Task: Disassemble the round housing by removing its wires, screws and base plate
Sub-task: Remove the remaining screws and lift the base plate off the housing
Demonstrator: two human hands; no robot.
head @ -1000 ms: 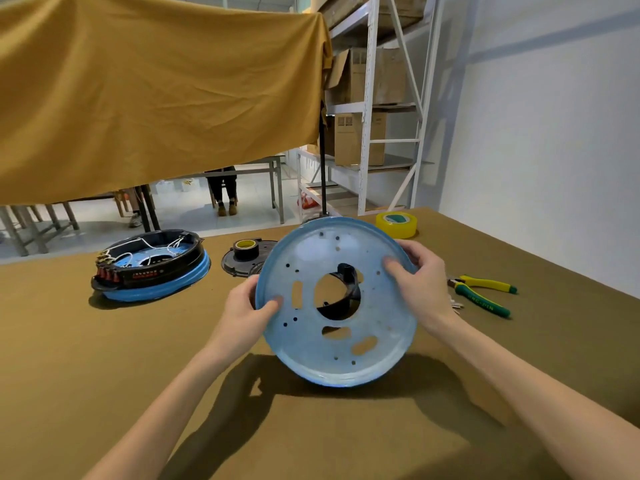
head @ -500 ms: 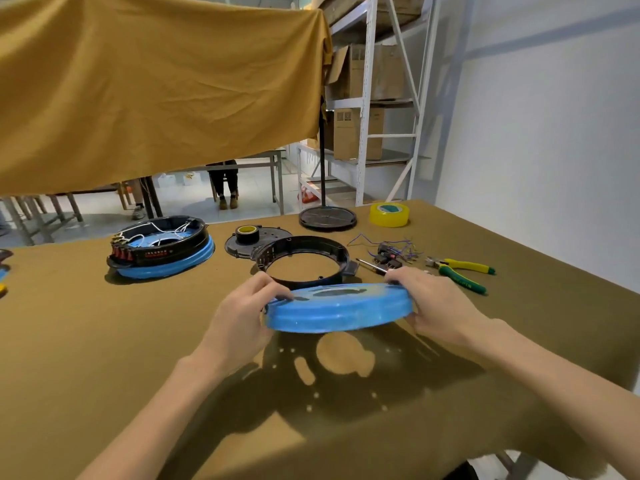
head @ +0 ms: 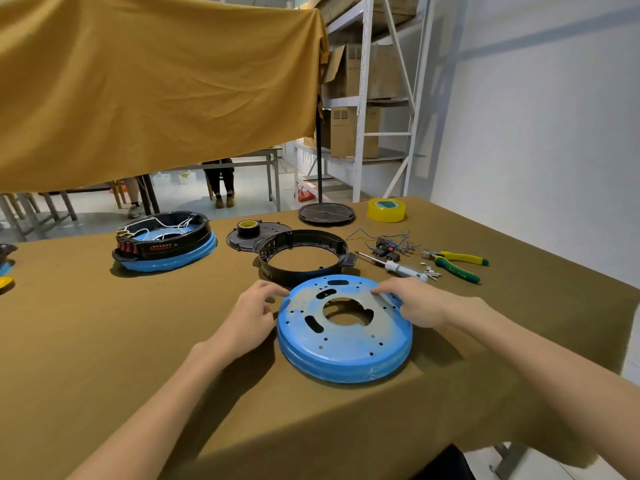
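Observation:
The blue round base plate (head: 343, 344) lies flat on the brown table cloth, with its centre hole and several slots facing up. My left hand (head: 251, 317) sits at the plate's left rim with its fingers loosely bent, holding nothing. My right hand (head: 414, 303) rests on the plate's far right edge, fingers laid flat on it. Just behind the plate stands the empty black housing ring (head: 301, 254). Loose blue wires with small connectors (head: 391, 242) lie to the ring's right.
A second, assembled housing (head: 164, 242) stands at the back left. A black cover with a tape roll (head: 247, 230), a black stand base (head: 326, 213) and yellow tape (head: 386, 209) line the far edge. A screwdriver (head: 398, 268), screws (head: 431, 271) and pliers (head: 457, 263) lie right.
The base plate was upright in both hands, then tipped flat and came down onto the table. Both hands have loosened their hold on its rim.

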